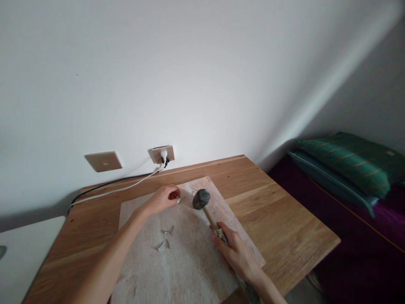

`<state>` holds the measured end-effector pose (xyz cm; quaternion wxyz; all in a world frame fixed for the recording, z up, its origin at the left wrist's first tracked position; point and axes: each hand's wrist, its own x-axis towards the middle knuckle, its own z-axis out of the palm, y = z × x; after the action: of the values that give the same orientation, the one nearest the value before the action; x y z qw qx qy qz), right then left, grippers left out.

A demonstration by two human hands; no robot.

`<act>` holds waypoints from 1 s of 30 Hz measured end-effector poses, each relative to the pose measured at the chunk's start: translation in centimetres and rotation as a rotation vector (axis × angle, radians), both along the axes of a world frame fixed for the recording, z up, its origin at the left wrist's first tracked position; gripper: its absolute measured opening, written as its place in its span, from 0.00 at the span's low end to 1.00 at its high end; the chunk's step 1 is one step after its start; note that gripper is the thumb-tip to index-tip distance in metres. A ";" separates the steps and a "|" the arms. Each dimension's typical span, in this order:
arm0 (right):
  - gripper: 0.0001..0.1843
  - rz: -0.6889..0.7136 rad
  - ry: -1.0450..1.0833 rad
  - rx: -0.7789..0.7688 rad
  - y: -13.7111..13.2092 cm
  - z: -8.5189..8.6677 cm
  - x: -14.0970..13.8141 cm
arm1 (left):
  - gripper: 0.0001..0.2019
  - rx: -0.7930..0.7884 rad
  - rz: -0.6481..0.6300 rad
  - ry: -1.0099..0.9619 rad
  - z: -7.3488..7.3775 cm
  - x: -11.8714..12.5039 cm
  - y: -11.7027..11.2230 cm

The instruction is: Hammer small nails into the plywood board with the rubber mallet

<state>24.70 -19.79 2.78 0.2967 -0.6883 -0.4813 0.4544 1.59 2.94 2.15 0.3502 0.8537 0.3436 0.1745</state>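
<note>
My right hand (232,249) is wrapped round the handle of a mallet (201,199). The mallet's dark, rounded head is held over the right part of a pale, whitish board (190,261). Near the board's far edge my left hand (163,199) has thumb and fingers closed together. Something small and whitish shows at those fingertips, too small to name. A thin metal piece, like a nail or screw (193,193), shows just left of the mallet head. Nearer to me, several loose metal screws or nails (167,231) lie on the board.
The board lies on a wooden tabletop (272,211) against a white wall. White and black cables (126,186) run from a wall socket (162,154) along the back edge. At left stands a white surface (28,253); at right, green cushions (348,160) lie on purple fabric.
</note>
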 end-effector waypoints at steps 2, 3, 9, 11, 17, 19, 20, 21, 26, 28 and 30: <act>0.26 0.016 0.027 0.027 0.0 -0.2 0.0 | 0.06 0.016 0.059 -0.061 -0.6 0.0 -0.6; 0.25 0.019 0.033 0.037 0.0 -0.3 0.1 | 0.06 0.029 0.083 -0.091 -0.9 0.0 -0.8; 0.25 0.016 0.011 0.070 -0.1 -0.7 0.2 | 0.07 0.091 0.134 -0.158 -1.7 -0.1 -1.4; 0.24 0.016 0.009 0.076 -0.1 -0.7 0.2 | 0.08 0.091 0.123 -0.179 -1.8 -0.1 -1.4; 0.24 0.005 0.013 0.073 0.2 -0.4 0.0 | 0.09 0.170 0.125 -0.236 -2.3 -0.1 -1.2; 0.22 0.009 0.016 0.083 0.2 -0.3 0.0 | 0.09 0.191 0.126 -0.245 -2.3 -0.1 -1.2; 0.22 0.012 0.017 0.087 0.2 -0.3 0.0 | 0.08 0.195 0.122 -0.246 -2.2 -0.1 -1.2; 0.21 0.015 0.019 0.089 0.2 -0.3 0.0 | 0.07 0.197 0.116 -0.244 -2.2 -0.1 -1.2; 0.22 0.014 0.027 0.098 0.2 -0.6 0.1 | 0.04 0.223 0.097 -0.219 -1.8 -0.1 -1.4; 0.22 0.014 0.032 0.102 0.2 -0.7 0.1 | 0.05 0.217 0.099 -0.215 -1.7 -0.1 -1.5; 0.23 0.014 0.037 0.104 0.2 -0.8 0.1 | 0.05 0.202 0.104 -0.213 -1.7 -0.1 -1.5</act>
<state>24.82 -19.61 2.02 0.3379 -0.6601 -0.5036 0.4432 1.48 1.45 0.47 0.2875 0.8424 0.3289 0.3154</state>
